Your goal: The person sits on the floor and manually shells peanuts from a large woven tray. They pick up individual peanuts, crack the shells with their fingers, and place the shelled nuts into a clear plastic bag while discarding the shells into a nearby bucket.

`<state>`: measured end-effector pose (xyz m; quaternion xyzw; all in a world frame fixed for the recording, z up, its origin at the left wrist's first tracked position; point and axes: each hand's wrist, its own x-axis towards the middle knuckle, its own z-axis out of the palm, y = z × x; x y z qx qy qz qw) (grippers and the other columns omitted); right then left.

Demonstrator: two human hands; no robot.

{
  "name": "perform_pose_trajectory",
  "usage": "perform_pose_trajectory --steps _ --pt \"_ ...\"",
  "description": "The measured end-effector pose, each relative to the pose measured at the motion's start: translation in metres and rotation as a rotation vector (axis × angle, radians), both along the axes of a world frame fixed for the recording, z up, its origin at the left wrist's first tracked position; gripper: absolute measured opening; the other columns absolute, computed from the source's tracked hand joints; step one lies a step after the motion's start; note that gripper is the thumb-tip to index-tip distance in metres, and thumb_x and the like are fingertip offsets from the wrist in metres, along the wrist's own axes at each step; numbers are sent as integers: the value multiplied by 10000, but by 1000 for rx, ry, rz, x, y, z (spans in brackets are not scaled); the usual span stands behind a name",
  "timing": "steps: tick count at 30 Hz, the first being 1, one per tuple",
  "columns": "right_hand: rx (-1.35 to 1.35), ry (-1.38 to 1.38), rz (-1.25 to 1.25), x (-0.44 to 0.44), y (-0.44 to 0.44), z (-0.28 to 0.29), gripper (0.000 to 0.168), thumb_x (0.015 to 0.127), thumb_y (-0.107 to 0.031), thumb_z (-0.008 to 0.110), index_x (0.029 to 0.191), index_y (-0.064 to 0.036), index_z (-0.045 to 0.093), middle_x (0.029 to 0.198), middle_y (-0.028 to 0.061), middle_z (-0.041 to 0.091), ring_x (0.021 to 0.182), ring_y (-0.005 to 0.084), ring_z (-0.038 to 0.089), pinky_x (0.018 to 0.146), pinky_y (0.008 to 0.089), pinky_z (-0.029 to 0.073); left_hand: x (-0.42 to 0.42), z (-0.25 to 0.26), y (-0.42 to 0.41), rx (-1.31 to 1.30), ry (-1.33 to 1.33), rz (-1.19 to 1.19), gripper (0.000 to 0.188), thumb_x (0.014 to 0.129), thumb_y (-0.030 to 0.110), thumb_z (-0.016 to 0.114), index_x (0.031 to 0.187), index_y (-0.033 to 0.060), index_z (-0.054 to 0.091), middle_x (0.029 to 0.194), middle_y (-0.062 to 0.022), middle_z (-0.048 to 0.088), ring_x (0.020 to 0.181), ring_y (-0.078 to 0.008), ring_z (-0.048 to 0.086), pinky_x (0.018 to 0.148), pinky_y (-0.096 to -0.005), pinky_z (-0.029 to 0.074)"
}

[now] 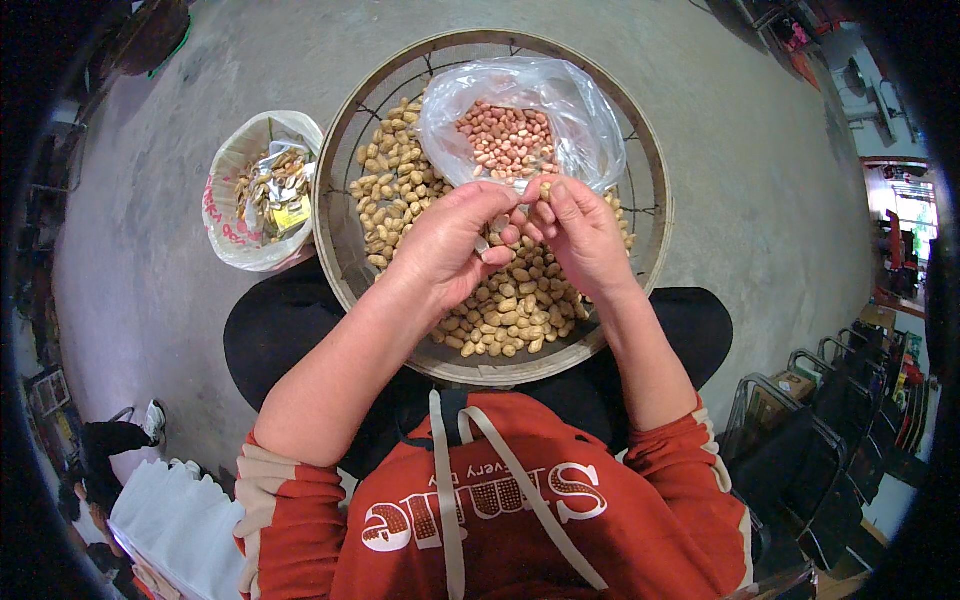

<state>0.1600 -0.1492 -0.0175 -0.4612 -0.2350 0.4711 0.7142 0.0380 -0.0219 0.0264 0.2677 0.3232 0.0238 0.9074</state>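
Observation:
My left hand (454,240) has its fingers curled around small pale pieces (482,244) that look like peanut shell. Its thumb and forefinger meet the fingertips of my right hand (585,232). Between the thumb and fingers of my right hand is an unshelled peanut (546,190). Both hands are above a round wooden-rimmed sieve (664,202) resting on my lap. Many unshelled peanuts (510,322) lie in it. Just beyond my hands, an open clear plastic bag (592,142) holds shelled pink peanut kernels (514,135). My fingers hide part of the bag's near edge.
To the left, a bin lined with a white bag (225,217) holds shells (281,176) and scraps. Metal-framed black chairs (810,442) stand at lower right. A table with a pale blue cloth (176,517) is at lower left, near another person's shoe (155,421).

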Motion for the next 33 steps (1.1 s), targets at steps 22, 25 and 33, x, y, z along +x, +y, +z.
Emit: perform_pose_trajectory --steps 22,25,33 --pt "-96 68 -107 -12 6 15 317 1006 -272 498 1118 -25 663 862 -19 596 761 49 504 708 209 430 4 -17 -4 15 -125 -71 197 950 180 595 1064 19 585 863 -26 596 635 -41 463 437 -153 325" --pt "-137 -4 -188 1 14 12 307 1001 -258 508 1138 -30 660 860 -22 584 750 58 497 703 211 429 8 -11 -2 -36 -91 0 126 936 116 566 981 2 598 856 -44 606 646 -57 482 447 -166 343" --pt "-280 -1039 -406 31 30 20 227 943 -156 581 1116 -53 686 901 101 634 824 185 609 730 288 474 8 -9 6 -17 -1 104 243 888 81 583 1099 -31 537 903 -88 590 677 -82 487 439 -155 348"
